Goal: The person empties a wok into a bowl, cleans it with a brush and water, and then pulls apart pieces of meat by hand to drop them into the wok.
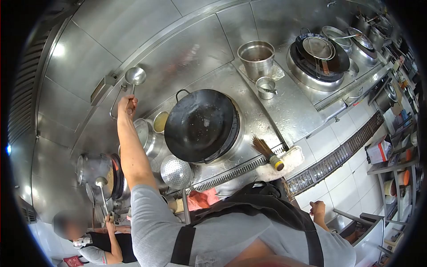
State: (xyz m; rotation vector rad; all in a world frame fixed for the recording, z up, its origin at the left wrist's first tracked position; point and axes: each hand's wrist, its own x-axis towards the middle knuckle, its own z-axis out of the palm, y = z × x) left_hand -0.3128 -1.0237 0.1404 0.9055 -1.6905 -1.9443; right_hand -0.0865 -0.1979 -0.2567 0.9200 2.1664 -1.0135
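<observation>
**Ladle up at 10 o'clock, big wok in the middle of the desk**

Clock face is laid over my view, 12 straight ahead. Closest in, right hand [317, 208] is at about 4, fingers curled in loosely, nothing visible in it, near a metal rail [351, 216]. Red cloth [201, 199] is around 6 to 7, just in front of the apron. Perforated skimmer [176, 171] sits at 7:30, with the bristle brush [266, 152] near 4, by the edge of the steel desk [287, 107].

The wok [195, 127] is roughly dead centre, tilted, dark and shiny inside. Looks like heavy, stiff metal and probably slick; I'd take it by the loop handle [181, 94] at 11, with a dry cloth in case it's hot. A bowl of yellow liquid [160, 122] is just beside it at 9 to 10.

Farther out, left hand [126, 105] is wrapped narrow around the handle of the ladle [135, 76], scoop end up. Rigid, not fragile, likely a bit top-heavy, so the brown grip is the spot to hold; wet fingers could let it twist.

Beyond that: tall steel pot [256, 60] at 1, second wok [340, 60] at 2. Another person [111, 242] is over at 7:30, holding a separate ladle [101, 182].
</observation>
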